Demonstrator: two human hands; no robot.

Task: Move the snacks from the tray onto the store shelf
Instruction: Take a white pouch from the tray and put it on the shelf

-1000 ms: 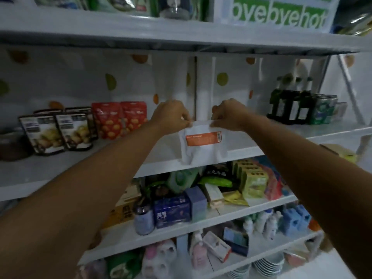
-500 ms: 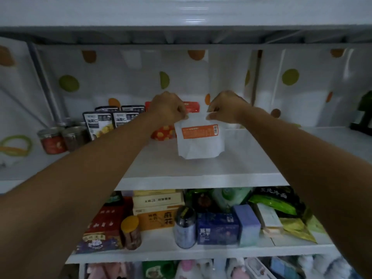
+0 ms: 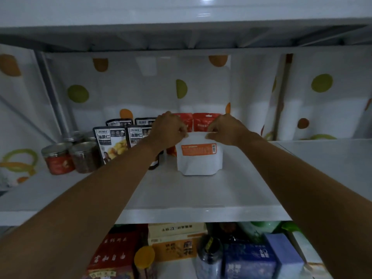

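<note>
A white snack pouch (image 3: 199, 163) with an orange label stands upright on the white store shelf (image 3: 201, 198), in front of two red pouches (image 3: 203, 122). My left hand (image 3: 169, 128) pinches its top left corner. My right hand (image 3: 225, 128) pinches its top right corner. Both forearms reach in over the shelf's front edge. The tray is out of view.
Left of the pouch stand several black chestnut packets (image 3: 111, 143) and two clear jars (image 3: 58, 158) with metal lids. The shelf surface to the right (image 3: 322, 158) is bare. A dotted curtain hangs behind. The shelf below holds boxes (image 3: 177, 240) and a bottle.
Both hands carried the white pouch deeper onto the shelf and set its base down in front of the red pouches. The view swung left and closer.
</note>
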